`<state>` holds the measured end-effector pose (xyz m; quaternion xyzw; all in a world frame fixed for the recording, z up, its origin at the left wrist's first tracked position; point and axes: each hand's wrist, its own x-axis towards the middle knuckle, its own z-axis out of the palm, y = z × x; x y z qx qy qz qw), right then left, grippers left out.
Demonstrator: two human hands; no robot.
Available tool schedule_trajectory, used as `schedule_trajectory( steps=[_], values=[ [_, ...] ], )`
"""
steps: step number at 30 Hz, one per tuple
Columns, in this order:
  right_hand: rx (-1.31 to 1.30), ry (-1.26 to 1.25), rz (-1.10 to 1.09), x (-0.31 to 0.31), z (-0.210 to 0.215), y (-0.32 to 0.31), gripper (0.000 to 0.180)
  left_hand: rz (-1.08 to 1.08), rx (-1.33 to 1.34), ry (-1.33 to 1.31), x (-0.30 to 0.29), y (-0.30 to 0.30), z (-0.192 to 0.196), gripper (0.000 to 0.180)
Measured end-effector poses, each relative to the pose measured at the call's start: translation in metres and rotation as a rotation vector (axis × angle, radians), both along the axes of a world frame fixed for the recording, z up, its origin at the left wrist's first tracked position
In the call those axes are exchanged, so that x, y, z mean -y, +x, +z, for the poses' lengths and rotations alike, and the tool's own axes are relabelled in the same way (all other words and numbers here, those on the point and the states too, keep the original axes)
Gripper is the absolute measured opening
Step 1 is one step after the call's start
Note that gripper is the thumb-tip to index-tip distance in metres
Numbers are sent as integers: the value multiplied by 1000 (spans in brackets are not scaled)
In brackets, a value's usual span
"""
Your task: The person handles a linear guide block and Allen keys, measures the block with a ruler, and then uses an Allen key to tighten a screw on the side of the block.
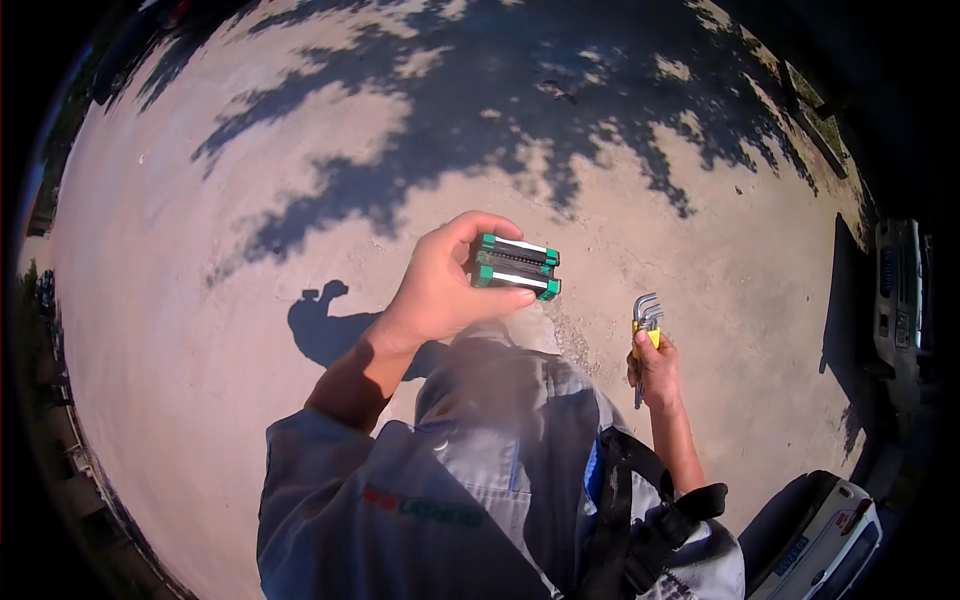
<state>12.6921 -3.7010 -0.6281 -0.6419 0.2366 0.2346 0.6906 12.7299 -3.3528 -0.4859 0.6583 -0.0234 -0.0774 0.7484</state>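
Fingers (470, 232) pinching green-ended block (516, 267), raised left hand (445, 285)

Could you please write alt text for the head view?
The left hand holds up a small green-and-black block, while the right hand grips a set of hex keys in a yellow holder, above sunlit sandy ground with tree shadows.

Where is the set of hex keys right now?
In the head view, the hex keys are gripped in the right hand, right of the green-ended block.
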Motion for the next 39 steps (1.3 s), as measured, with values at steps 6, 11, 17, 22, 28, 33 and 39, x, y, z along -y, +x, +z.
schedule_trajectory(
  steps=[6, 11, 17, 22, 28, 33, 39],
  values=[
    [-91, 32, -230, 44, 3, 240, 32, -105, -139, -38, 51, 330, 29, 54],
    [-182, 19, -373, 29, -26, 426, 35, -171, -182, -43, 56, 565, 3, 60],
    [-92, 7, -285, 57, -24, 734, 29, -35, -120, -124, 89, 815, 10, 68],
    [51, -9, -81, 79, 18, 983, 24, 13, 458, 61, 87, 991, 2, 54],
    [100, -68, -3, 91, -6, 1225, 31, 29, 963, 498, 78, 1242, 2, 52],
    [4, -79, -235, 83, 16, 1364, 26, -12, 1033, 524, 85, 1443, 15, 53],
    [-48, -63, -395, 91, -21, 1537, 30, -121, 1074, 555, 99, 1681, 3, 51]
  ],
)
